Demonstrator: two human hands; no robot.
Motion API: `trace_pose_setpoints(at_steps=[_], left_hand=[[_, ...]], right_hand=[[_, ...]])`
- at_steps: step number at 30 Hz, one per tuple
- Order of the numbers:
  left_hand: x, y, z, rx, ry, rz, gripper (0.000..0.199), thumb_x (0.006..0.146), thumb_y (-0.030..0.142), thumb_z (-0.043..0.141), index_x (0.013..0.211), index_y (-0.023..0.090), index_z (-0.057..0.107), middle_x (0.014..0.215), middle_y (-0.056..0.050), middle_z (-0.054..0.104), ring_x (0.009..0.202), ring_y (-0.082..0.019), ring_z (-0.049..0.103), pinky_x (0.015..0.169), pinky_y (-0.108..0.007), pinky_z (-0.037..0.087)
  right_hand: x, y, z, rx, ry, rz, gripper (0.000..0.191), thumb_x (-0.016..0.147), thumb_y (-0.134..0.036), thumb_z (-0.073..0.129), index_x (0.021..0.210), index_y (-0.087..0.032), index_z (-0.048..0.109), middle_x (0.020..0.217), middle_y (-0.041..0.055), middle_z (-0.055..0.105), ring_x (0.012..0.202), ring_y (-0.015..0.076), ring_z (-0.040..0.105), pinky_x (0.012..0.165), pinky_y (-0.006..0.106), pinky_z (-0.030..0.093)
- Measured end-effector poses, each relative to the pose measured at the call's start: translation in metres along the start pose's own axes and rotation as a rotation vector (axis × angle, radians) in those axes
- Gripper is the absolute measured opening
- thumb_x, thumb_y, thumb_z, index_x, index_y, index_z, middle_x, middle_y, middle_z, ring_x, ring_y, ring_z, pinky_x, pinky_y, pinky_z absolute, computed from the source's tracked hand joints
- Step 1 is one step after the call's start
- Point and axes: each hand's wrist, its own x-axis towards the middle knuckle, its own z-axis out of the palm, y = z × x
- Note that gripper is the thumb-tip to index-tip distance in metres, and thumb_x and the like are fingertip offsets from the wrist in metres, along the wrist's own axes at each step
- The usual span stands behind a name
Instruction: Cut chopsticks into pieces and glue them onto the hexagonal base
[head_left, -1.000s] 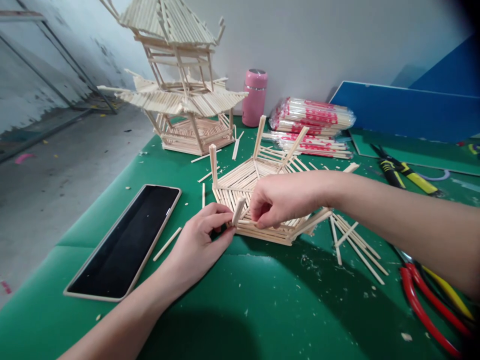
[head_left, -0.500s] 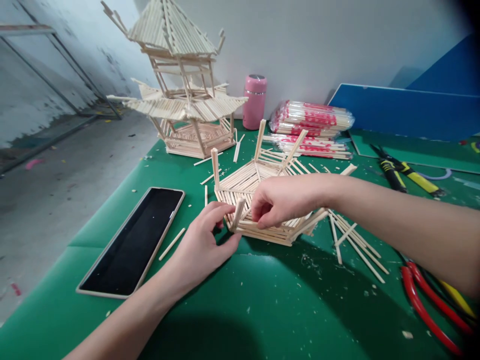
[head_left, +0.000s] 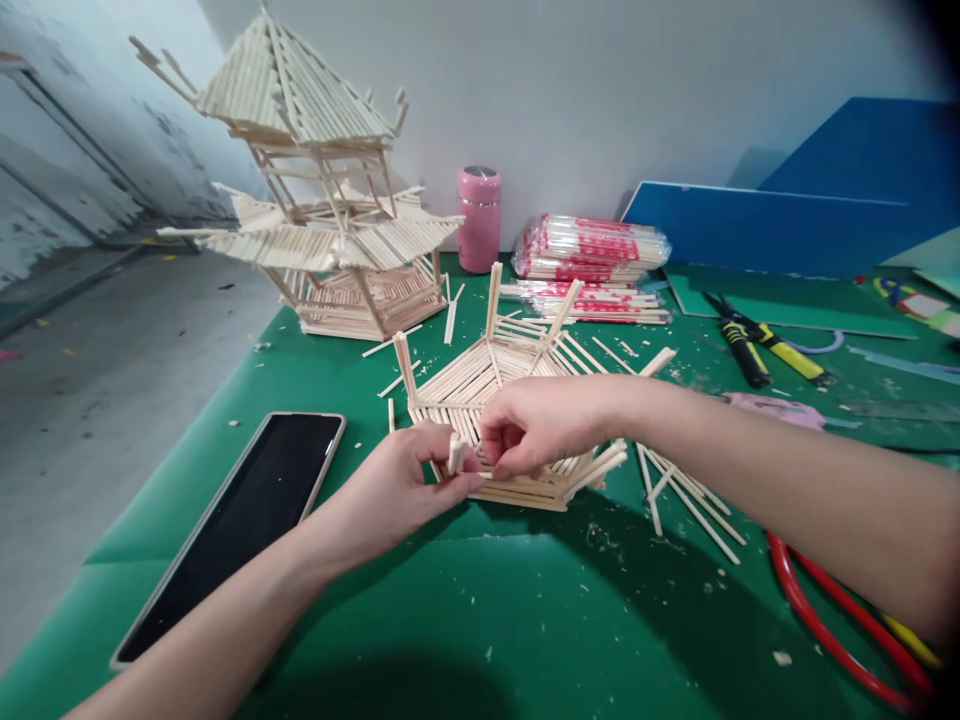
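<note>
Stick frame [head_left: 459, 388]: steady post [head_left: 456, 456], level rod [head_left: 487, 475]

It sits on the green table [head_left: 420, 625]. The left hand [head_left: 397, 480] has its fingers around the post; the right hand's [head_left: 536, 428] fingers seem to pinch the short rod, probably best kept level.

Left forearm [head_left: 225, 615]: bare, enters at lower left, slants inward; left wrist [head_left: 319, 545] nearly straight. Left hand [head_left: 405, 478]: back upward, thumb opposing bent fingers [head_left: 433, 440]. Right forearm [head_left: 750, 465]: bare, reaches across from right edge; right wrist [head_left: 619, 408] bends downward. Right hand [head_left: 532, 425]: loosely curled, thumb and forefinger pinched, beside left hand.
</note>
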Motion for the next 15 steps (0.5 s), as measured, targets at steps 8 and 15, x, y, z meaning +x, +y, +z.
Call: trace_pose_setpoints(at_steps=[8, 15], left_hand=[[-0.007, -0.008, 0.005, -0.093, 0.036, 0.023, 0.017, 0.080, 0.021, 0.050, 0.066, 0.016, 0.059, 0.073, -0.002, 0.063, 0.068, -0.014, 0.058, 0.065, -0.026, 0.045], [-0.008, -0.010, 0.008, -0.165, 0.058, 0.033, 0.015, 0.080, 0.016, 0.051, 0.070, 0.017, 0.063, 0.073, -0.002, 0.063, 0.069, -0.014, 0.059, 0.064, -0.026, 0.045]], right_hand=[[-0.078, 0.004, 0.043, 0.203, 1.077, 0.095, 0.022, 0.083, -0.016, 0.046, 0.101, -0.023, 0.055, 0.091, 0.0032, 0.062, 0.076, 0.0139, 0.061, 0.065, 0.025, 0.051], [-0.062, 0.008, 0.135, -0.005, 1.256, 0.319, 0.039, 0.076, -0.023, 0.059, 0.113, -0.021, 0.049, 0.102, 0.0068, 0.052, 0.071, 0.0145, 0.052, 0.061, 0.028, 0.049]])
